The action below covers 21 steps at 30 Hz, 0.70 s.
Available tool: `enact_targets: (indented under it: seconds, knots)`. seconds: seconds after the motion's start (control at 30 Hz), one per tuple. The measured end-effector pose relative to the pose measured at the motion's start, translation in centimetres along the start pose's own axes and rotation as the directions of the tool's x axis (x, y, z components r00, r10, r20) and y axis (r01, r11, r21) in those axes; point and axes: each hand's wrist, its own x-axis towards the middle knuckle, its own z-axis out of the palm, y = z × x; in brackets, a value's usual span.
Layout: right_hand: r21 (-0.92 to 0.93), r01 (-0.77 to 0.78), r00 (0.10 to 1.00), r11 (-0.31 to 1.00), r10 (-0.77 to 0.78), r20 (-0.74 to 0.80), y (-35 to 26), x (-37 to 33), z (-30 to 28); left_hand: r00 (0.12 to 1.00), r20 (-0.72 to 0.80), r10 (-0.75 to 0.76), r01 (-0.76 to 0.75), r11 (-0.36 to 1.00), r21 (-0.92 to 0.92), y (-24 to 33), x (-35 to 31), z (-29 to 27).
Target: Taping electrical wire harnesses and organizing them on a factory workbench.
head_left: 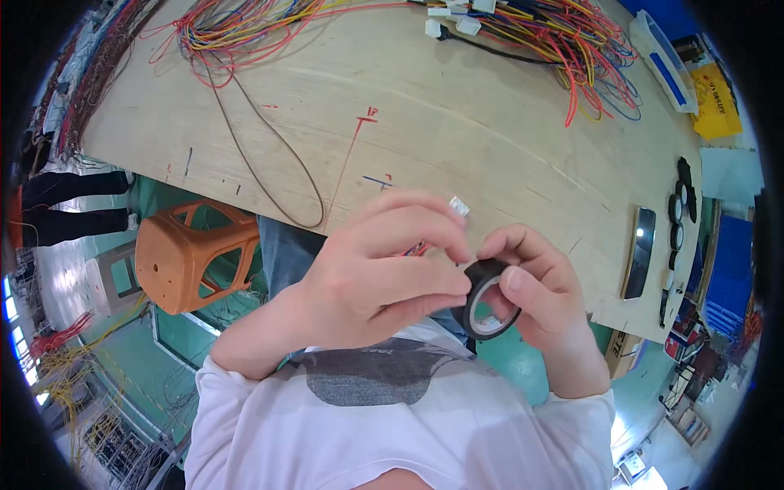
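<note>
A roll of black tape (pixel 471 318) with a pale core is held up in front of my shirt, near the table's front edge. My right hand (pixel 543 286) grips it from the right, thumb on the rim and fingers curled behind. From the left, my left hand (pixel 384 269) pinches thumb and fingertips against the roll's edge; whether a loose tape end is between them is hidden. Behind the left fingers show bits of thin red wire (pixel 419 248). A small white connector (pixel 459 206) lies just beyond my hands, its link to those wires covered.
The wooden table (pixel 457 131) carries wire bundles at the far left (pixel 233 28) and far right (pixel 580 49), with a brown cable loop (pixel 286 147). A phone (pixel 639 253) and several black tape rolls (pixel 677 208) lie right. An orange stool (pixel 184 257) and a person's legs (pixel 73 188) are left.
</note>
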Motion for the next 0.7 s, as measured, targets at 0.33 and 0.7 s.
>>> enact_targets:
  seconds: [0.33,0.7]
  knots:
    - [-0.866,0.354,0.767,0.354,-0.64,0.052,4.7,-0.4,1.1,0.933,-0.191,-0.306,0.328,0.94,0.099,0.2,-1.5,2.2]
    - [-0.549,-0.478,0.871,0.685,0.292,-0.394,-1.3,2.8,-0.2,0.616,0.075,-0.784,0.783,0.599,-0.169,-3.0,-0.7,2.8]
